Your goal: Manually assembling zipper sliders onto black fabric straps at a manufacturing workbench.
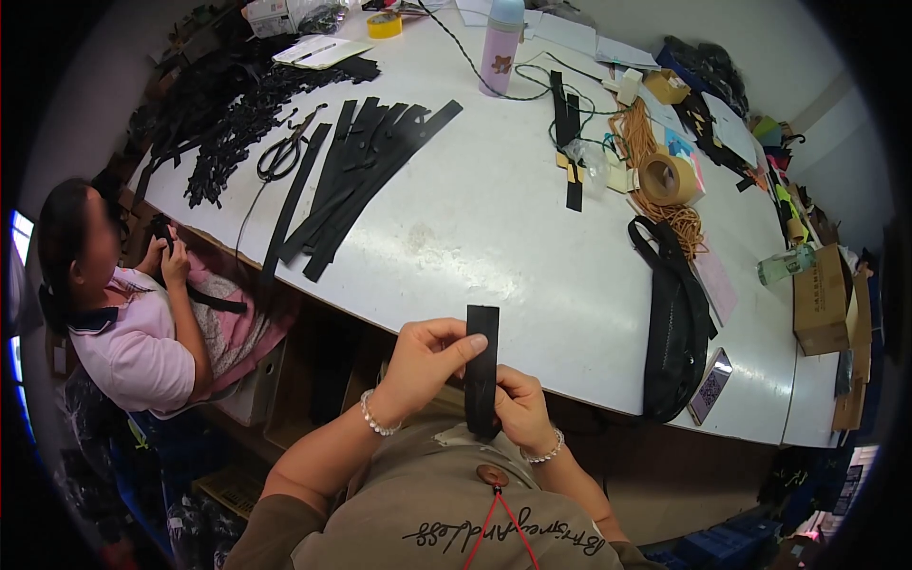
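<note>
A flat black strip (483,380) stands nearly upright in front of me at the table's near edge, held between both hands. My left hand (432,356) pinches it near its upper end, thumb across the front. Lower down, my right hand (521,404) has its fingers closed on the strip's right side; part of those fingers is hidden behind it. On the table ahead to the left lies a loose pile of similar black strips (370,171). Black-handled scissors (283,157) rest beside that pile.
A co-worker (142,313) sits at the left, holding a black piece. On the white table (456,256) stand a pink bottle (500,52) and brown tape (668,179). A black bag (676,323) and a phone (710,385) lie at right. Black scraps (237,123) heap at far left.
</note>
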`<state>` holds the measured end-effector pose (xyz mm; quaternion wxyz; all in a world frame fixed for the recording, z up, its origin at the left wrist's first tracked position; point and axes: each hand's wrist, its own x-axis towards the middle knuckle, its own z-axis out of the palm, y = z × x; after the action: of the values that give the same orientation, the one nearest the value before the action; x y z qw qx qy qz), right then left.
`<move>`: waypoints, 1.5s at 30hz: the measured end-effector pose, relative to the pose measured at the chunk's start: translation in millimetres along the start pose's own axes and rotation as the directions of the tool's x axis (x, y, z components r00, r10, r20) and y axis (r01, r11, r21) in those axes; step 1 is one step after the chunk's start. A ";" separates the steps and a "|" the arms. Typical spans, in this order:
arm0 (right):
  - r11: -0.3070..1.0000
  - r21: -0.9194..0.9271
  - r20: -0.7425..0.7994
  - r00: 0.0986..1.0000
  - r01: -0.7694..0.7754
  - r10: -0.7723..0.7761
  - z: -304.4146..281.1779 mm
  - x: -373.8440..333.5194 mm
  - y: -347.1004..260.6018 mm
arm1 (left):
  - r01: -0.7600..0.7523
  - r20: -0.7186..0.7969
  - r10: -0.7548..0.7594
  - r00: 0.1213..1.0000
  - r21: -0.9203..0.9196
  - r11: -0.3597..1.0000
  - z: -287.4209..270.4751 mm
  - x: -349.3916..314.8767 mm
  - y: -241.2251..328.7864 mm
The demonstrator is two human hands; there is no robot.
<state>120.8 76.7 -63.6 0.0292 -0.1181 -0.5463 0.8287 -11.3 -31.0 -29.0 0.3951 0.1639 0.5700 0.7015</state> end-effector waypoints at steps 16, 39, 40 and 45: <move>0.957 -0.255 -0.069 0.985 0.135 -0.157 -5.2 7.1 -12.0 | -0.005 -0.126 -0.047 0.991 -0.385 0.923 8.6 40.3 -14.1; 0.987 -0.157 -0.274 0.961 -0.015 -0.030 -23.5 -2.8 12.0 | -0.015 -0.299 0.023 0.954 0.029 0.999 -39.7 20.2 7.6; 0.988 -0.156 -0.282 0.959 -0.007 -0.038 -28.5 -6.6 12.6 | -0.095 -0.327 0.124 0.937 0.102 0.990 -54.4 28.6 31.6; 0.970 -0.216 -0.343 0.939 -0.112 0.032 -43.9 -13.0 17.6 | -0.294 -0.373 0.398 0.838 0.306 0.905 -92.9 101.2 126.9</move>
<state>144.8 106.8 -94.1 0.0776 -0.2804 -0.6217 0.7272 -185.3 -23.1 39.0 0.1042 0.1533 0.6824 0.7070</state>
